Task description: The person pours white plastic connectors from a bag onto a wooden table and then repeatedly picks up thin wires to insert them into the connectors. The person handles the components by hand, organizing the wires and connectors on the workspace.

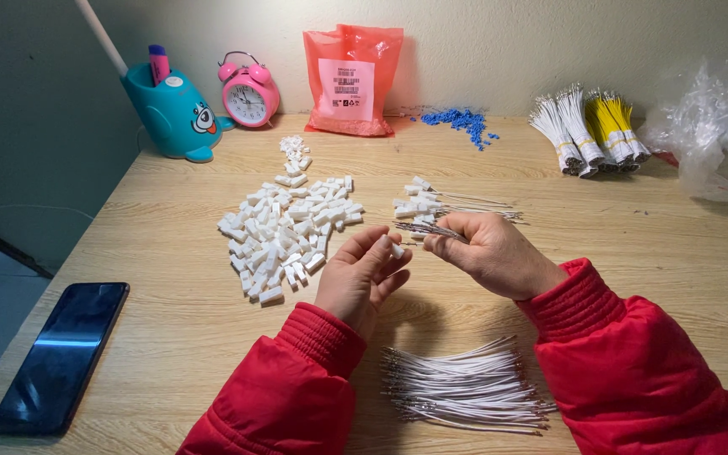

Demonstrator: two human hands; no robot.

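Seen from the head camera, the left hand (362, 274) pinches a small white connector (397, 250) above the tabletop (634, 244). The right hand (490, 251) has its grip closed on a thin wire (425, 228). The wire lies just right of and above the connector, its long axis running left to right and its free end toward the left hand.

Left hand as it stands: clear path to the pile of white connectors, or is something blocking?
Probably yes. The left hand, pinching one small white connector, sits just right of the pile of white connectors, with only bare table between. The right hand and its wires lie on the other side.
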